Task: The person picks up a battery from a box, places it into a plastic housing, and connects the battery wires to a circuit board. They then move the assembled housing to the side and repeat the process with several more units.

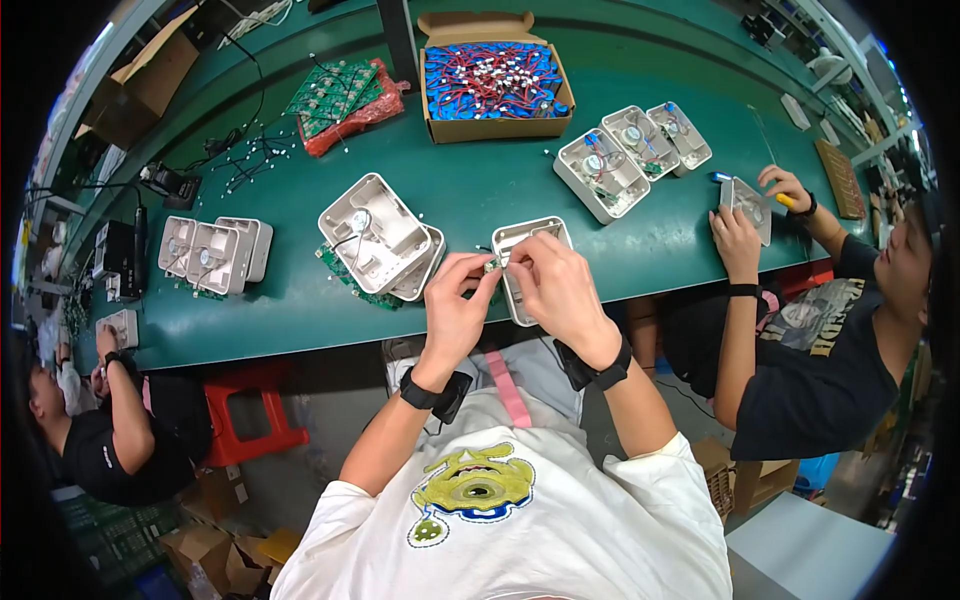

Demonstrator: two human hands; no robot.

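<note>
A white plastic housing (pixel 522 302), open side up, lies at the table's front edge before me. Over its left rim, my left hand (pixel 457 305) pinches a small circuit board (pixel 491 266), pale and green, between thumb and fingers. My right hand (pixel 560 292) reaches across the housing, its thumb and fingertips bunched close to the board; what they grip, if anything, is hidden. Left of my hands, another white housing (pixel 372 235) with a round speaker and thin wires rests tilted on a second one, and green circuit boards (pixel 372 290) stick out beneath.
An open cardboard box (pixel 497 128) of blue parts with red wires stands at the back, beside green boards on red bubble wrap (pixel 357 118). White housings (pixel 602 176) sit back right, others (pixel 214 252) left. Co-workers sit at both sides; one person's hand (pixel 737 240) holds a housing.
</note>
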